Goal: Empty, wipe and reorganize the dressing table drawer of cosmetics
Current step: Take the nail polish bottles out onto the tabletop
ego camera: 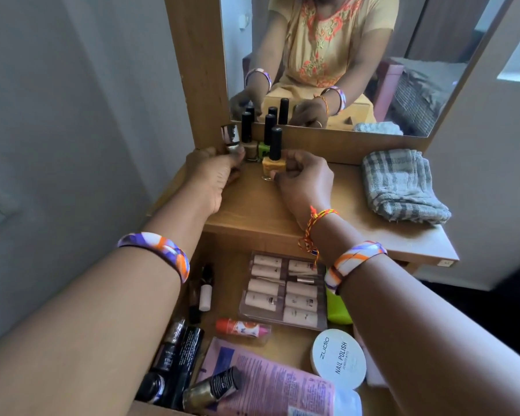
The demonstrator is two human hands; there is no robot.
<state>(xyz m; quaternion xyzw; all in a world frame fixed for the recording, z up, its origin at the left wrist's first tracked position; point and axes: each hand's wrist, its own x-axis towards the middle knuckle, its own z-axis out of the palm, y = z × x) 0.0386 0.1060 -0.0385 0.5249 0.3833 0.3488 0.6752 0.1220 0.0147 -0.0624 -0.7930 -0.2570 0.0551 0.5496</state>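
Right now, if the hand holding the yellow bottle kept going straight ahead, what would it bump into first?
The right hand points toward the mirror. Going straight, it would probably hit the wooden ledge under the mirror first, though depth is hard to judge.

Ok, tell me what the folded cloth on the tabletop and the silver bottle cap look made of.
Cloth: woven cotton-like towel, matte, judging by its soft folds and grey check pattern. Silver cap: shiny, mirror-like reflections; probably metallised plastic or metal, I cannot tell which.

Bedroom: mirrored dressing table (282,217), cosmetics drawer (231,265).
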